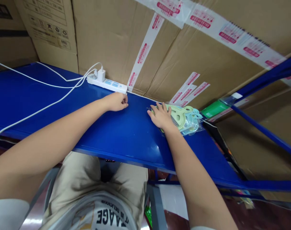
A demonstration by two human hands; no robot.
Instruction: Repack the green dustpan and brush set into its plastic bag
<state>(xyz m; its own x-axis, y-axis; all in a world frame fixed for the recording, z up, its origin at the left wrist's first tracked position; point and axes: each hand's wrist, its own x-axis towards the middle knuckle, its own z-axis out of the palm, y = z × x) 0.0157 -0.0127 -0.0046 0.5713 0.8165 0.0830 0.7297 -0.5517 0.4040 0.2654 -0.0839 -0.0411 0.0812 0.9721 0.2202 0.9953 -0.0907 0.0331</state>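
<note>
My left hand (118,101) rests on the blue tabletop with its fingers curled in, and nothing shows in it. Just behind it is a white power strip (107,84). My right hand (161,115) lies with fingers spread over the left end of a pile of small plastic dustpans (180,114) in clear wrapping. The upper dustpan is pale green and light blue ones show at the right of the pile. Grey bristles, seemingly of a small brush, show beside my right wrist. The hand covers part of the pile.
White cables (61,85) run left from a charger (101,74) on the strip across the blue table (126,131). Large taped cardboard boxes (111,38) stand behind. A green package (213,109) and a blue metal frame (262,126) are at the right.
</note>
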